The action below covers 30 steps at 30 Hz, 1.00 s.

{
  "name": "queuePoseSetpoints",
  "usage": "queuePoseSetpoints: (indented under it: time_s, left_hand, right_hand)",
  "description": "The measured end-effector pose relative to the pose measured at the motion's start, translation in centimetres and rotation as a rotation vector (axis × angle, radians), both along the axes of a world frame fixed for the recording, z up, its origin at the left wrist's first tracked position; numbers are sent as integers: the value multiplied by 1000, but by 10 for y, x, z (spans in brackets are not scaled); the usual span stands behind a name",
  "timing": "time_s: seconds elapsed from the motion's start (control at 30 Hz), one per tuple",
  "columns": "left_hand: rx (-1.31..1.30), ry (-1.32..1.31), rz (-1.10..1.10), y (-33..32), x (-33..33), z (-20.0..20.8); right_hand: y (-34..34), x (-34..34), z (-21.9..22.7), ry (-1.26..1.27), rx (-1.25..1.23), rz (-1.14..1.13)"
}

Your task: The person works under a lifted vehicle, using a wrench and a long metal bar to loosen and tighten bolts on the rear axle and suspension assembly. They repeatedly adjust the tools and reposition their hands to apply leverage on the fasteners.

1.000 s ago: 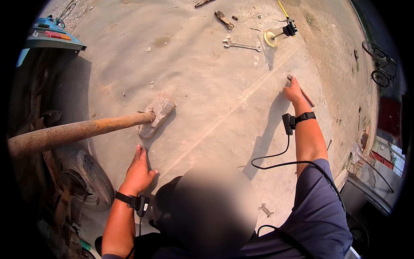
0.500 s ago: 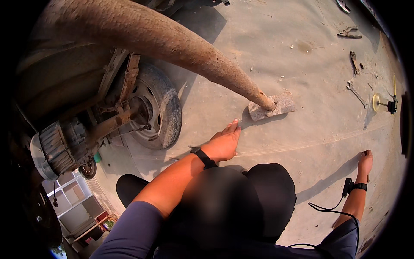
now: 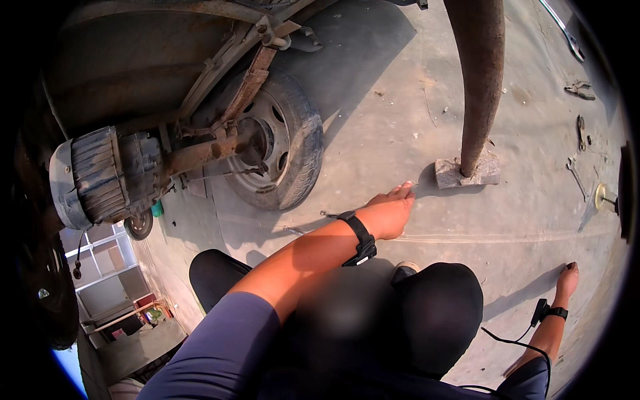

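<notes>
My left hand [image 3: 390, 213] reaches forward over the floor, palm down, fingers stretched out, with a black strap on its wrist. Just beyond its fingertips is a rough stone block [image 3: 485, 172], apart from the hand. A thick wooden post [image 3: 475, 80] rises from that block. Far to the right, my right hand [image 3: 567, 281] is held low with its fingers curled; whatever they hold, if anything, is hidden. A black device is strapped to that wrist, trailing a cable [image 3: 517, 341]. Left of my left hand stands a tyred wheel [image 3: 303, 157] on a rusty axle [image 3: 207, 155].
A ribbed motor housing [image 3: 100, 177] sits on the axle under the vehicle frame. Along the right lie a large wrench [image 3: 565, 32], pliers [image 3: 581, 91], a second plier-like tool [image 3: 581, 133], a small spanner [image 3: 577, 179] and a pale yellow round piece [image 3: 603, 198].
My view has shifted, so the post now looks nearly upright and the wheel sits further right in the picture. My left hand stays stretched out near the block; my right hand remains curled.
</notes>
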<state>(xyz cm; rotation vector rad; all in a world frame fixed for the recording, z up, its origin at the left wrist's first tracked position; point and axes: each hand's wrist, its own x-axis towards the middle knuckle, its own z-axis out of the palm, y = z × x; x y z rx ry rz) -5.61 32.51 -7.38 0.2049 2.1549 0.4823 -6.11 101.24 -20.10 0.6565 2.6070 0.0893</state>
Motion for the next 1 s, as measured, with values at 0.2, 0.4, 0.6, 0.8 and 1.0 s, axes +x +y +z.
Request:
queuePoseSetpoints:
  time_s: [0.2, 0.4, 0.6, 0.8, 1.0]
  left_hand:
    - [63, -2, 15, 1, -6, -5]
    - [65, 31, -11, -35, 16, 8]
    - [-99, -118, -10, -133, 40, 63]
    - [-187, -98, 23, -231, 74, 91]
    - [-144, -71, 161, -295, 137, 89]
  right_hand:
    - [51, 56, -5, 54, 80, 77]
    - [-11, 72, 14, 56, 57, 188]
    - [-175, 35, 102, 132, -351, 405]
    - [-368, -8, 201, -189, -1036, 509]
    - [-544, -55, 237, -383, -1445, 735]
